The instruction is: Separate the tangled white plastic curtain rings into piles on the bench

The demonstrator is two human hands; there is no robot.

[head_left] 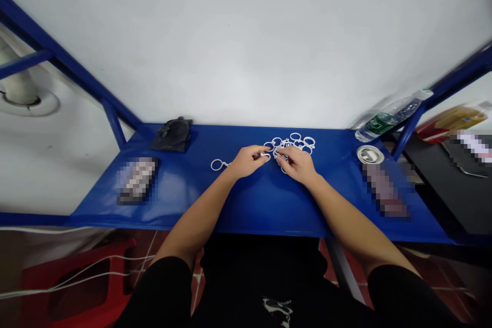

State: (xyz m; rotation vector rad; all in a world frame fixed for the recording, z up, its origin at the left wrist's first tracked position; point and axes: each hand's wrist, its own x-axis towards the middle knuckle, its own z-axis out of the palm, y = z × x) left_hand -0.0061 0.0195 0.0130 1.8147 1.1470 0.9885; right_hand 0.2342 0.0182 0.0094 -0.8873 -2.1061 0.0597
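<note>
My left hand (249, 162) is over the blue tabletop, its thumb and index finger closed on a white ring (266, 156) that looks like plastic. From under its wrist side, another white ring (217, 165) with a small connector sticks out to the left; whether the two are joined is hidden. A loose pile of similar white rings (308, 141) lies just beyond and beside my right hand (299, 164). The right fingers are curled down over the near side of this pile, apparently gripping a ring there. The fingers partly cover what they hold.
A crumpled black bag (172, 134) sits at the back left of the blue table (265, 205). On the right are a water bottle (388, 119) leaning by the frame, a white roll (369, 155) and a blurred item (385, 190). Another blurred item (138, 180) lies left.
</note>
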